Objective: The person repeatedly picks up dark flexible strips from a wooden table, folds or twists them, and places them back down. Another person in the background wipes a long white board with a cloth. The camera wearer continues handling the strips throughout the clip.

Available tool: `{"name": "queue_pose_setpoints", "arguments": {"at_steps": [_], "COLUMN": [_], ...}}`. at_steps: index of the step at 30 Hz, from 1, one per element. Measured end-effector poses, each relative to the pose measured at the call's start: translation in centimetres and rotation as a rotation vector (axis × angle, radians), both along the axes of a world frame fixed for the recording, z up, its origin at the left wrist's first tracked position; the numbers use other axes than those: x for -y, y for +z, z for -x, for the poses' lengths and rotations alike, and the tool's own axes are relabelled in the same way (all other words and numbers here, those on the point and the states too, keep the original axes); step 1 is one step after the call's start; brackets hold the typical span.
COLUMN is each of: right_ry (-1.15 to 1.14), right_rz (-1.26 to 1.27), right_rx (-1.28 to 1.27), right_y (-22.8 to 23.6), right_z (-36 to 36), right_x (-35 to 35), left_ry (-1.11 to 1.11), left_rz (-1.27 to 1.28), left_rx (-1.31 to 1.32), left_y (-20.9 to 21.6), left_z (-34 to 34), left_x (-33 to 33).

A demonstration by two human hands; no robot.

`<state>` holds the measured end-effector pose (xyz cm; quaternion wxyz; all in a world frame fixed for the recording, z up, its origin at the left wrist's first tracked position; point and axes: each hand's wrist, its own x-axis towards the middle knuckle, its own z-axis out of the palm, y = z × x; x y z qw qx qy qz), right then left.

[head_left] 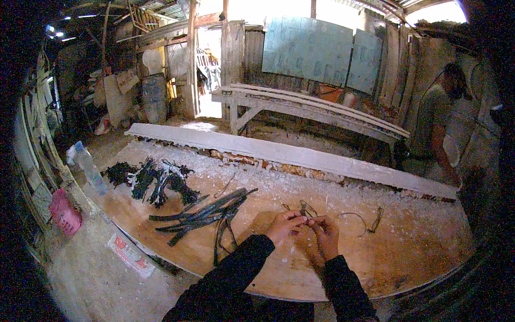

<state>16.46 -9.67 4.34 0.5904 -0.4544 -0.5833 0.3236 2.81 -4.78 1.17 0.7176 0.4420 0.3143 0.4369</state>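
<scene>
My left hand [284,227] and my right hand [326,239] meet above the wooden tabletop [279,268], fingertips pinched close together. Between them is a thin dark strand [304,206], its loose loop sticking up past the fingers; whether it is wire or cord I cannot tell. To the right lies another thin, wiry strand [377,221] with a curved tail. Left of my hands, long flat black strips [206,214] lie in a loose, crossed pile. Beyond them sit several bundles of short black strips [155,180], some with whitish parts.
A raised pale ledge [289,153] runs along the table's far side. At the left are a plastic bottle [90,169], a pink perforated shoe-like item [66,212] and a printed paper sack [130,255]. A long bench [316,110] stands behind; a person [442,121] is at the right.
</scene>
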Motion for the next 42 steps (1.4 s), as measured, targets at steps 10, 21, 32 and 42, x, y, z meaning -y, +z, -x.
{"name": "queue_pose_setpoints", "arguments": {"at_steps": [10, 21, 32, 42], "right_ry": [0.078, -0.027, 0.264, 0.372], "right_rz": [0.071, -0.050, 0.184, 0.464], "right_rx": [-0.258, 0.146, -0.003, -0.408], "right_y": [0.0, -0.1, -1.6, -1.2], "right_z": [-0.3, -0.2, -1.7, -1.8], "right_x": [-0.3, 0.0, -1.1, -0.7], "left_ry": [0.063, 0.083, 0.093, 0.098], "left_rz": [-0.206, -0.221, -0.380, -0.402], "left_rx": [-0.050, 0.065, -0.031, -0.111], "left_y": [0.2, -0.5, 0.2, 0.5], "left_z": [-0.8, -0.8, -0.1, -0.1], "left_x": [0.5, 0.1, 0.0, 0.1]}}
